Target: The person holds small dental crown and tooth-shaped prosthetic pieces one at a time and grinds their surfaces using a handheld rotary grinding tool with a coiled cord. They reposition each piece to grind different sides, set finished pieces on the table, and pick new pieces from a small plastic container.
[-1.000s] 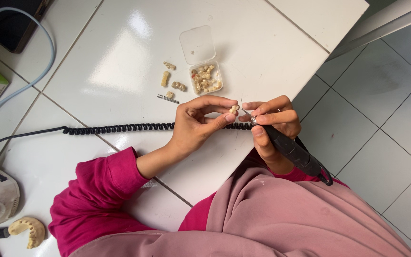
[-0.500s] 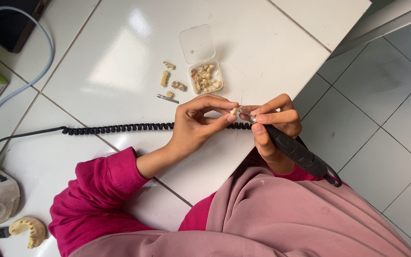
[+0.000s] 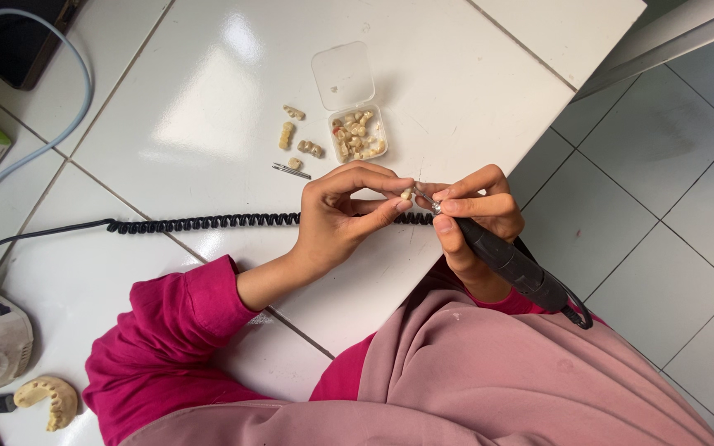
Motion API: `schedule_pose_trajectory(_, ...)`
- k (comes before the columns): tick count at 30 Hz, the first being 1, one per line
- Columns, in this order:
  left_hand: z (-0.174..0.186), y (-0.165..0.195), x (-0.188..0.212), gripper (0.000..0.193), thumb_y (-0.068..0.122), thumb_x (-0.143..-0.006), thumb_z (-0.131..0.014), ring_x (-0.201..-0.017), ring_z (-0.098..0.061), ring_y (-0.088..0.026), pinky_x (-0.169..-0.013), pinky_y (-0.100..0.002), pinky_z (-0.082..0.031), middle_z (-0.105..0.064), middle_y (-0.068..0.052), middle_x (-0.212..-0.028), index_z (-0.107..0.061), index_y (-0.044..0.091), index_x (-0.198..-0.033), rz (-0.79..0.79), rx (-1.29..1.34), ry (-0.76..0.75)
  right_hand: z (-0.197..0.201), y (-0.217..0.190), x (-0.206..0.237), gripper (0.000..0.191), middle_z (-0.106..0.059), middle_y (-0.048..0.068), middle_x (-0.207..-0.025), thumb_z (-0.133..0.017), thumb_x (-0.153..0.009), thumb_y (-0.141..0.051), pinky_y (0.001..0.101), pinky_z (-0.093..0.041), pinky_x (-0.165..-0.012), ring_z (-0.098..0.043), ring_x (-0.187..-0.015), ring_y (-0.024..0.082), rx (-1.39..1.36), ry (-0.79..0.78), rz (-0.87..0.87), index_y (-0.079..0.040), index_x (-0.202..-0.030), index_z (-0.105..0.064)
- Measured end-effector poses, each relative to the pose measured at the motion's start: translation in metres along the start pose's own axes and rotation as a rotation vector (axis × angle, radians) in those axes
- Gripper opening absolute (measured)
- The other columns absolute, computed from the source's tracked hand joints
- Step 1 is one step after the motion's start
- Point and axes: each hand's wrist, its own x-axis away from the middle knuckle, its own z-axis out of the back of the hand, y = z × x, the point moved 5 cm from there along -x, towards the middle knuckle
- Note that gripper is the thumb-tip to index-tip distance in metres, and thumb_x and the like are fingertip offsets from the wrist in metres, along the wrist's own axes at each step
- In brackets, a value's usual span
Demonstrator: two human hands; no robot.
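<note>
At the frame's centre the left hand (image 3: 342,216) pinches a small tooth-shaped piece (image 3: 406,195) against the bit of the black handpiece (image 3: 510,264) gripped by the right hand (image 3: 474,216), so grinding looks underway, with many pieces waiting in the clear box (image 3: 359,136) above.

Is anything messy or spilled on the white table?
A little. A few tooth-shaped pieces and a thin metal bit lie loose on the white table, outside the small clear box, whose lid is open. Nothing looks broken. The left hand pinches a small piece against the tool in the right hand.
</note>
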Motion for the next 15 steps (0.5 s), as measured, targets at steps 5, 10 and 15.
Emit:
schedule_pose_trajectory(5, -0.0001, 0.0007, 0.0005, 0.021, -0.006, -0.096, -0.073, -0.109, -0.072, -0.018, -0.096, -0.032, -0.063, -0.067, -0.012, -0.118, -0.072, -0.002, -0.116, -0.011, -0.021, 0.010, 0.0004, 0.0016, 0.0000, 0.016, -0.053, 0.010, -0.110, -0.064, -0.100, -0.007, 0.0304, -0.069, -0.090, -0.069, -0.084, 0.014, 0.003, -0.013, -0.026, -0.008, -0.112, -0.054)
schedule_pose_trajectory(10, 0.0001, 0.0009, 0.0015, 0.021, -0.007, -0.096, -0.072, -0.110, -0.072, -0.018, -0.098, -0.033, -0.063, -0.067, -0.012, -0.119, -0.072, -0.002, -0.116, -0.021, -0.017, 0.019, 0.0006, 0.0004, 0.0016, 0.016, -0.054, 0.010, -0.112, -0.065, -0.101, -0.006, 0.0308, -0.069, -0.092, -0.070, -0.086, 0.015, -0.008, -0.019, -0.051, -0.008, -0.113, -0.054)
schedule_pose_trajectory(15, 0.0008, 0.0005, 0.0018, 0.021, -0.007, -0.097, -0.072, -0.111, -0.072, -0.018, -0.098, -0.033, -0.063, -0.068, -0.012, -0.120, -0.072, -0.001, -0.117, -0.021, -0.014, 0.023, -0.0006, 0.0012, 0.0016, 0.017, -0.053, 0.011, -0.113, -0.065, -0.101, -0.007, 0.0308, -0.068, -0.094, -0.073, -0.089, 0.018, -0.037, -0.021, -0.053, -0.007, -0.113, -0.053)
